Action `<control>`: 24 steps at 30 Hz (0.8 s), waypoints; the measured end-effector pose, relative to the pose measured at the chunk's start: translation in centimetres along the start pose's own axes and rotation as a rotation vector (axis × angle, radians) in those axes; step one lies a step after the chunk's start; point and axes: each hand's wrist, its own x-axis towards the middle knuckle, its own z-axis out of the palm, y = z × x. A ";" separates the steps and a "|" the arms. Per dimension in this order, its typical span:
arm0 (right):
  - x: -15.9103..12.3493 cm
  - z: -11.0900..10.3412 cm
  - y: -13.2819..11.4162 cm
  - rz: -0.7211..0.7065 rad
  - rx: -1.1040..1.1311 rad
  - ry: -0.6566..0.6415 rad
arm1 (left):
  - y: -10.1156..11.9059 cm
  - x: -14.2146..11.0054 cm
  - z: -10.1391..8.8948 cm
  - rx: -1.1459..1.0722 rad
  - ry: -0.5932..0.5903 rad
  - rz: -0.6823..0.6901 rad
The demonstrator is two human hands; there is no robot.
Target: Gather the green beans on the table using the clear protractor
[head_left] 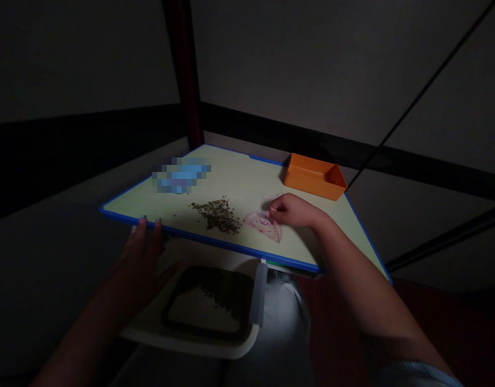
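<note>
A person's right hand [292, 210] pinches a pink-marked clear plastic semicircle [263, 227] near the front edge of a blue-trimmed pale green board [239, 180], just beside a heap of small dark grains [215, 215] mid-board. The open left hand [139, 258] rests its fingertips on the front edge. An orange tray [315, 176] sits at the back right, a pixelated blue item [181, 174] at the back left, and a dark-rimmed tray [207, 303] below the board.
</note>
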 end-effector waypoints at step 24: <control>-0.3 -0.7 1.0 0.148 -0.043 0.196 | -0.2 -0.2 0.3 0.013 0.055 0.054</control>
